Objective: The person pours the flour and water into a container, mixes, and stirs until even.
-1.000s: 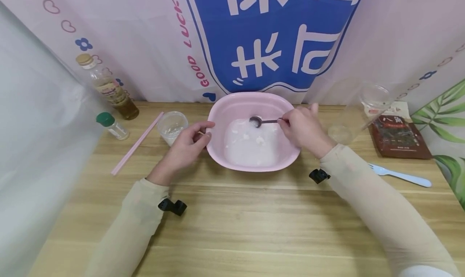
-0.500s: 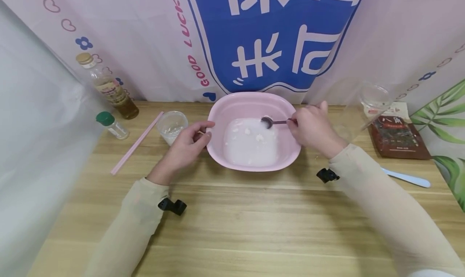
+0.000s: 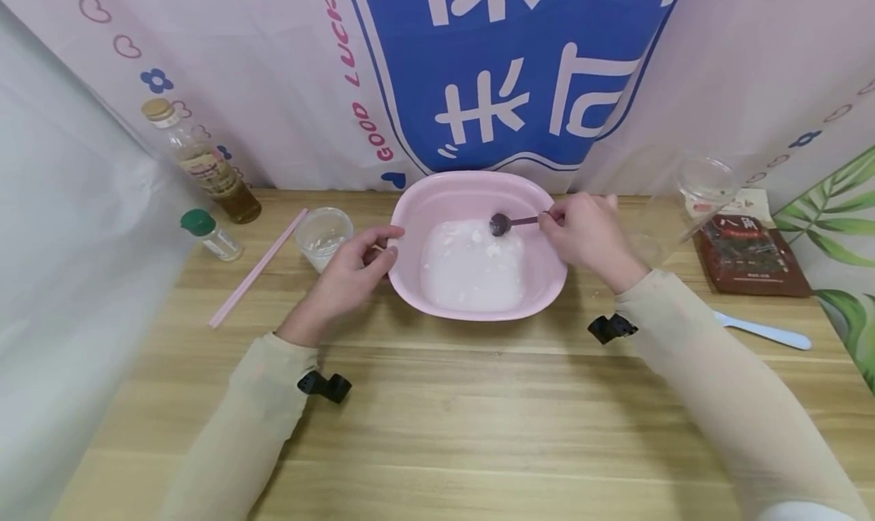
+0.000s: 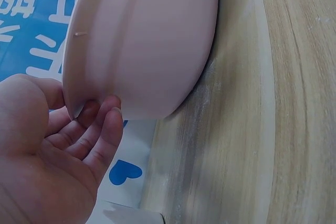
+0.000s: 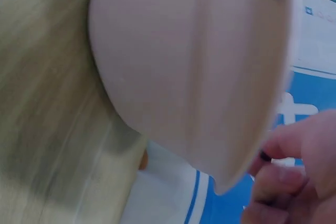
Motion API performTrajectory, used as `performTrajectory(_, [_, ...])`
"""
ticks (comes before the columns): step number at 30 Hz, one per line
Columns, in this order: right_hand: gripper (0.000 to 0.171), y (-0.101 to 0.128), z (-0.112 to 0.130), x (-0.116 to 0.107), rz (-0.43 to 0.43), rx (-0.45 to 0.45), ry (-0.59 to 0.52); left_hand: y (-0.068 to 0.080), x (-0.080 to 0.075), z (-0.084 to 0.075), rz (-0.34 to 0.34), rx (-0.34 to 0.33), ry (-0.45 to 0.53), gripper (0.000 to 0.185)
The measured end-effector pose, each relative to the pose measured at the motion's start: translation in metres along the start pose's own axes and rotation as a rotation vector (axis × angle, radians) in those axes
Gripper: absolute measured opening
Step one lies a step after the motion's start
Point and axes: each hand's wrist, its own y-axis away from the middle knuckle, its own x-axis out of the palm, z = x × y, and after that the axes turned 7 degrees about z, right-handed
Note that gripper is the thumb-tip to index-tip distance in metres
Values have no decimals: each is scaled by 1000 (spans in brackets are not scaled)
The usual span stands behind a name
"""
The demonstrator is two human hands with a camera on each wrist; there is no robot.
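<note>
A pink basin (image 3: 478, 314) stands on the table, with white liquid (image 3: 472, 274) and pale lumps in it. My left hand (image 3: 352, 270) grips the basin's left rim, thumb on top; in the left wrist view its fingers (image 4: 107, 135) curl under the rim against the outer wall. My right hand (image 3: 591, 236) pinches the handle of a small dark spoon (image 3: 501, 224) over the basin's right rim. The spoon's bowl is at the far side of the liquid. In the right wrist view the basin's outer wall (image 5: 157, 61) hides the spoon's bowl.
Left of the basin are a clear cup (image 3: 324, 232), pink chopsticks (image 3: 258, 270), a green-capped shaker (image 3: 212, 235) and a corked bottle (image 3: 205, 164). To the right lie a brown packet (image 3: 752, 259) and a light blue fork (image 3: 769, 331), partly behind the sleeve. A clear container (image 3: 707, 179) stands behind.
My right hand has moved right with the spoon, whose bowl now sits further right in the basin. More pale lumps show in the liquid. My left hand stays on the rim.
</note>
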Motion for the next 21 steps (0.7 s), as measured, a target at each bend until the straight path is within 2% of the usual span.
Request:
performTrajectory(5, [39,-1,2,3,-1,58,21,-1,0,2,-3,17,-5,40])
performTrajectory(11, [39,5,4,-9,73,92,-81,-1,-1,2,-1,18,-4,40])
performTrajectory(15, [30,4,5,-9,87,78,-155,-1,-1,0,0,13,0,41])
performTrajectory(21, [32,-7,7,6,30,-5,-126,0,-1,0,1,10,-3,41])
